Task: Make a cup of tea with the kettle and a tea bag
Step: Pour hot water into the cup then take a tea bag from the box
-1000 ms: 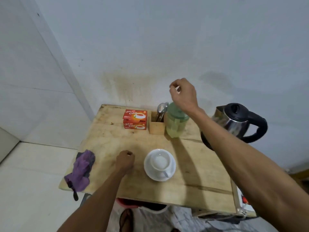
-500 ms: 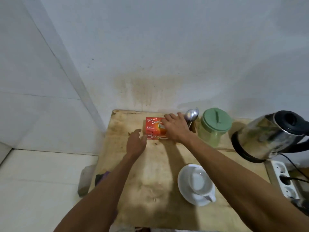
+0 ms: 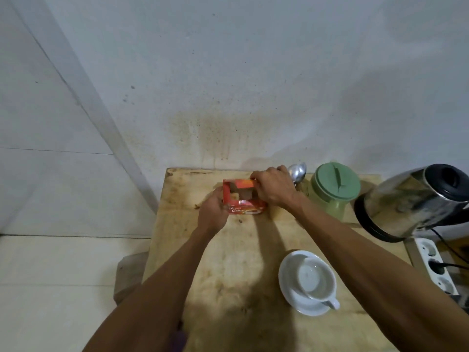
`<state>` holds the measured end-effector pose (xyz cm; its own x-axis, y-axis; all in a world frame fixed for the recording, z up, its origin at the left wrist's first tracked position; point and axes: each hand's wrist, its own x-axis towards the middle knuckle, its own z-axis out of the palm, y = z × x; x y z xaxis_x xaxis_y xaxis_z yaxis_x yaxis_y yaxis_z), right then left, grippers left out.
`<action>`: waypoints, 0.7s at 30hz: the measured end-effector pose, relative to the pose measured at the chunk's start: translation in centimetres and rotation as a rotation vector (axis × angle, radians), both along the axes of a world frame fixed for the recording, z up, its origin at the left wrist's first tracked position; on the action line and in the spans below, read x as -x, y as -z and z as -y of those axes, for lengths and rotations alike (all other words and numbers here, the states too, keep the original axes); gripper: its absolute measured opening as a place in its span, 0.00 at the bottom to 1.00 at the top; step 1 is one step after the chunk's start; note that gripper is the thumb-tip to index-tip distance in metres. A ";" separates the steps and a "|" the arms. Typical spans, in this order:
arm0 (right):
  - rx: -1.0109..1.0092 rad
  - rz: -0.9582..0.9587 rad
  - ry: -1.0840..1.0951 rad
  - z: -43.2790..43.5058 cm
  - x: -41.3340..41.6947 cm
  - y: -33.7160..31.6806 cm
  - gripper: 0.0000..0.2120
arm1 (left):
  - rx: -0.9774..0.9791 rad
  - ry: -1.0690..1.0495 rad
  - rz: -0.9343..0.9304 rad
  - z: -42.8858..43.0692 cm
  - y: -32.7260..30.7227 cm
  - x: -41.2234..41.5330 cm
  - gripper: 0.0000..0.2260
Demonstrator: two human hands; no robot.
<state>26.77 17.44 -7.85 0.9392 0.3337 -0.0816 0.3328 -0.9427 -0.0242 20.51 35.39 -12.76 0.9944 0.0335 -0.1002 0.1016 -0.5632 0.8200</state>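
A red tea box (image 3: 242, 199) stands at the back of the wooden table (image 3: 228, 262) with its top flap lifted, showing a dark opening. My left hand (image 3: 213, 212) grips the box's left side. My right hand (image 3: 274, 188) holds the raised flap at the box's right top edge. A white cup (image 3: 313, 278) sits empty on a white saucer (image 3: 289, 283) at the front right. The steel kettle (image 3: 411, 201) with a black lid stands at the far right.
A green lidded jar (image 3: 332, 189) stands between the box and the kettle. Spoons (image 3: 298, 171) stick up behind my right hand. A white power strip (image 3: 435, 265) lies off the table's right edge. The stained wall rises right behind the table.
My left hand has closed on the box's side and my right hand has lifted the flap open. The view has shifted closer to the table.
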 end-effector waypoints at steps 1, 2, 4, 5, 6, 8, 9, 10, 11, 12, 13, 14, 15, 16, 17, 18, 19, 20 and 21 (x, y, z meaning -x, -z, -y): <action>-0.038 0.002 0.021 0.1 -0.2 -0.1 0.13 | -0.034 0.025 0.020 -0.1 0.2 0.0 0.20; -0.087 0.009 0.055 0.1 -0.5 -0.2 0.12 | -0.075 0.062 0.047 -0.1 0.5 -0.2 0.22; -0.171 0.069 0.133 -0.1 -0.8 -0.1 0.09 | -0.192 0.146 0.045 -0.3 1.0 -0.5 0.26; -0.195 0.124 0.164 -0.3 -0.9 -0.1 0.07 | -0.239 0.173 0.022 -0.3 0.8 -0.6 0.25; -0.211 0.175 0.198 -0.6 -0.9 0.2 0.06 | -0.266 0.189 0.015 -0.4 1.1 -0.7 0.23; -0.246 0.243 0.271 -1.0 -0.9 0.3 0.07 | -0.278 0.191 0.027 -0.3 1.1 -0.7 0.21; -0.264 0.251 0.305 -1.1 -0.9 0.3 0.07 | -0.279 0.191 0.030 -0.2 1.0 -0.7 0.20; -0.279 0.244 0.341 -1.3 -0.9 0.2 0.06 | -0.284 0.200 0.045 -0.2 1.1 -0.9 0.20; -0.293 0.223 0.372 -1.4 -0.9 0.3 0.06 | -0.304 0.218 0.048 -0.1 0.9 -0.9 0.20; -0.303 0.200 0.392 -1.6 -0.9 0.3 0.07 | -0.322 0.235 0.063 -0.2 1.1 -1.1 0.20; -0.314 0.183 0.391 -1.8 -0.7 0.3 0.08 | -0.339 0.250 0.062 -0.2 0.9 -1.1 0.19; -0.333 0.169 0.378 -2.1 -0.5 0.5 0.10 | -0.343 0.254 0.064 -0.3 0.9 -1.2 0.19; -0.362 0.156 0.361 -2.4 -0.3 0.7 0.11 | -0.335 0.248 0.056 -0.3 0.8 -1.2 0.18; -0.393 0.131 0.341 -2.6 -0.2 1.2 0.11 | -0.314 0.233 0.059 -0.2 0.8 -1.4 0.16; -0.423 0.096 0.315 -2.7 0.0 1.6 0.10 | -0.287 0.210 0.053 -0.2 0.6 -1.4 0.13; -0.447 0.043 0.286 -2.9 0.4 2.0 0.09 | -0.252 0.174 0.051 -0.2 0.7 -1.4 0.11; -0.458 -0.011 0.248 -3.0 0.9 2.2 0.09 | -0.223 0.127 0.035 -0.2 0.6 -1.2 0.08; -0.459 -0.069 0.218 -3.0 1.2 2.3 0.08 | -0.202 0.087 0.025 -0.2 0.5 -1.1 0.07; -0.469 -0.135 0.221 -2.4 0.8 3.3 0.08 | -0.204 0.072 -0.007 0.4 1.0 -1.6 0.07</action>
<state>26.00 19.79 -11.19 0.9826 0.1591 -0.0958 0.0928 -0.8675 -0.4887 22.14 34.96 -13.76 0.9943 -0.0175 -0.1056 0.0603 -0.7237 0.6875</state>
